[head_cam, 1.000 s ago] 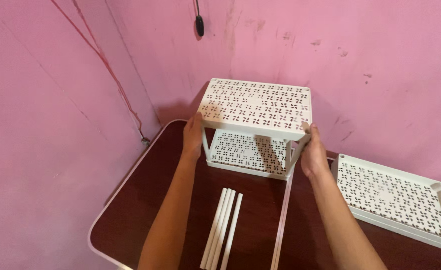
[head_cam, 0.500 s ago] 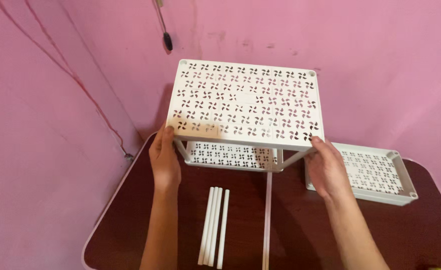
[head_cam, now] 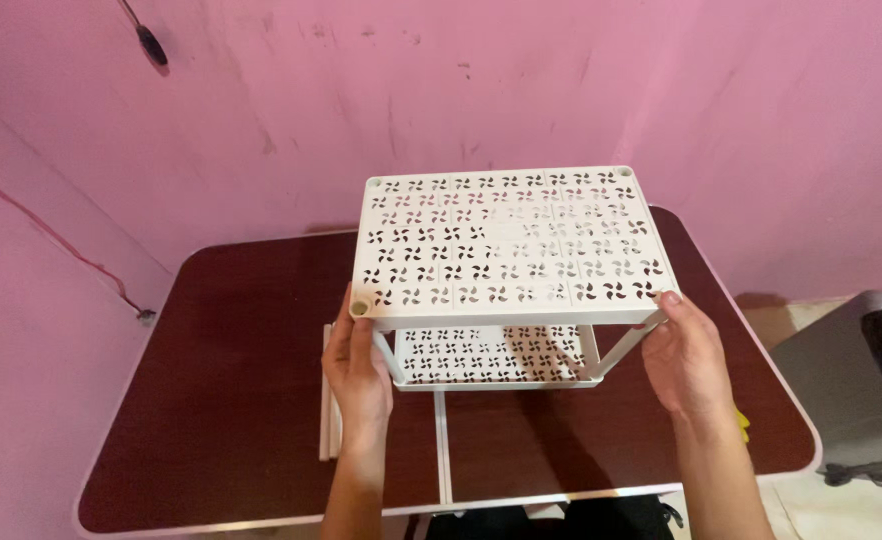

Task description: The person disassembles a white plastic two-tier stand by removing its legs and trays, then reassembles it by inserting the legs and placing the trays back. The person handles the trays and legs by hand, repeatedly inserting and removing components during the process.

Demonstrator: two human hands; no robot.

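Note:
A white two-tier plastic rack with pinwheel-shaped cut-outs is held up over the dark brown table [head_cam: 231, 380]. Its top shelf [head_cam: 506, 245] fills the middle of the view and its lower shelf [head_cam: 491, 355] shows beneath, joined by white posts. My left hand [head_cam: 358, 365] grips the near left corner of the top shelf. My right hand [head_cam: 683, 360] grips the near right corner. Several loose white tubes [head_cam: 327, 420] lie on the table, partly hidden by my left hand and forearm.
The table has a white rim and a pale seam down its middle. Pink walls stand behind and at the left, with a red cord and a black hanging object [head_cam: 151, 42]. A grey object [head_cam: 861, 380] sits on the floor at the right.
The view has swung right and back, so the whole table shows. The rack stays in both hands and now sits lower and nearer me. The separate white shelf at the right is out of sight.

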